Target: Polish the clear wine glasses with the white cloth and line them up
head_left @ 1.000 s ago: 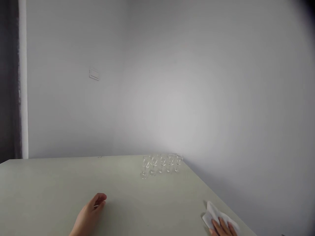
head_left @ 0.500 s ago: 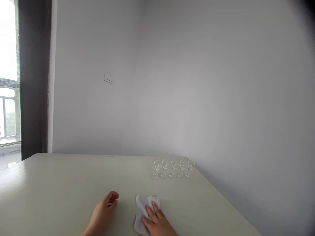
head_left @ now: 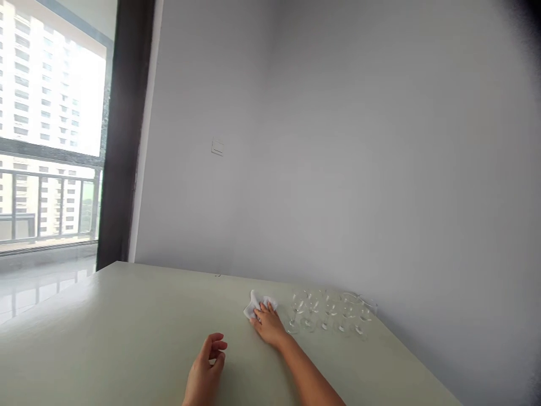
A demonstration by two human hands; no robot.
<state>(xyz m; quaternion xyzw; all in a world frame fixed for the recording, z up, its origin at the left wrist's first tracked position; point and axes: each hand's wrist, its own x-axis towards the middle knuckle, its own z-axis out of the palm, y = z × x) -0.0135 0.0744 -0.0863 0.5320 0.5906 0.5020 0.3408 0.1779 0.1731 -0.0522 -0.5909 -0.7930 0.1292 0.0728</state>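
Observation:
My right hand [head_left: 269,326] lies on a white cloth [head_left: 253,301], pressing it to the pale table [head_left: 160,327] with fingers spread. The cloth is rumpled, and its far edges show beyond my fingertips. Several clear stemmed glasses [head_left: 313,304] stand upright in a cluster just right of that hand, towards the table's far right corner. My left hand [head_left: 207,363] hovers at or just over the near part of the table, its fingers loosely curved and the thumb apart. Nothing is in it.
Grey walls [head_left: 359,197] border the table at the back and right. A light switch [head_left: 217,148] is on the back wall. To the left, past a dark door frame [head_left: 127,135], a balcony railing [head_left: 51,192] and a tall building show through glass.
My right hand has slid the cloth away from me, from the near part of the table to beside the glasses. The view has turned left, bringing more of the balcony in.

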